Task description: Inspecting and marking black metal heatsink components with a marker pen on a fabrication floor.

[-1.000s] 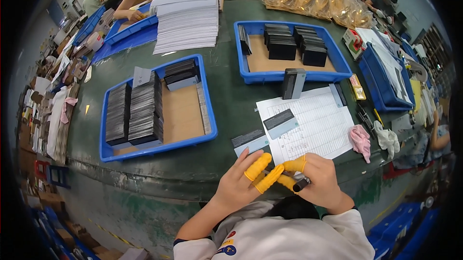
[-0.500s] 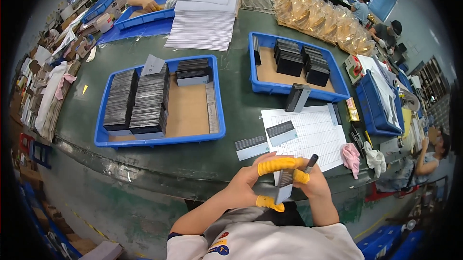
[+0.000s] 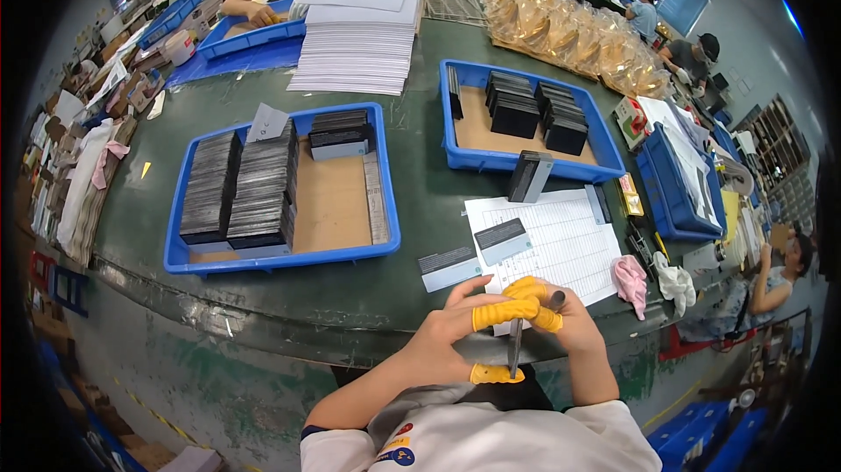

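Note:
A thin flat black-and-grey plate [image 3: 515,349] stands nearly edge-on in front of me, above the table's near edge. My left hand [image 3: 445,332], with yellow finger covers on thumb and finger, pinches it at its top and bottom. My right hand [image 3: 574,325], also in yellow finger covers, is closed around a dark pen [image 3: 557,299]; its fingertips meet the plate's upper end, though their exact grip is partly hidden. Just beyond my hands lie two similar plates, one on the table [image 3: 450,269] and one [image 3: 503,241] on a printed sheet [image 3: 569,240].
Left of centre, a blue tray [image 3: 394,209] holds packed rows of plates; another blue tray [image 3: 473,159] sits farther right. Between tray and sheet a small stack [image 3: 530,176] stands upright. Cloths [image 3: 629,284] lie at right. Across the table a person in yellow works behind a paper stack [image 3: 350,60].
The plate has turned from showing its grey face to nearly edge-on. My right fingers and the pen have shifted, the pen now pointing more toward me. The whole view has moved slightly.

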Available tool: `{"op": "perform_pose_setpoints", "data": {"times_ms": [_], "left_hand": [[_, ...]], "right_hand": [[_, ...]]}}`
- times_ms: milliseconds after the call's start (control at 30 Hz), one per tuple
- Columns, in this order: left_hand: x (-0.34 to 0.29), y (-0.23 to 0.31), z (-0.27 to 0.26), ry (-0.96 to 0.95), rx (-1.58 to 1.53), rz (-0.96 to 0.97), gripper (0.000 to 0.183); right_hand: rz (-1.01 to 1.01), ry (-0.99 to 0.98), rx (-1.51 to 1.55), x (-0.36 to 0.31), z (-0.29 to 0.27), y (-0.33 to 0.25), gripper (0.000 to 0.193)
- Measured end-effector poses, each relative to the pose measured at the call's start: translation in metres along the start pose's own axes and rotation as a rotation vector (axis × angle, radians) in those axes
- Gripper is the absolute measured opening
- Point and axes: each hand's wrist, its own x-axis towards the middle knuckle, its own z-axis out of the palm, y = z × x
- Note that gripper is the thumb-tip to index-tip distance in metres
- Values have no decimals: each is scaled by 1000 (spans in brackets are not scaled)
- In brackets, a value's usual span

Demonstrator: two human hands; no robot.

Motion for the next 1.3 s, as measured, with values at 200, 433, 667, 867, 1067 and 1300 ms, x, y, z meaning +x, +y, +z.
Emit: {"op": "perform_pose_setpoints", "data": {"times_ms": [200,433,667,867,1067,1300], "left_hand": [[0,15,-15,-7,9,55,57],[-36,14,-31,293,0,103,78],[-80,-5,-47,1000,573,19,61],[-101,-9,-40,1008,777,-104,41],[-103,-7,-43,1002,654,-147,30],[-96,6,-51,1023,663,-121,28]], "right_hand": [[-174,-191,-462,18,-4,-30,19],[-317,-440,-715,76,39,-90,24],[-831,-40,-1127,185,87,-80,38],[-844,24,-1341,257,95,-33,36],[-829,0,-1376,288,90,-12,43],[-1000,16,-1497,294,94,-19,19]]}}
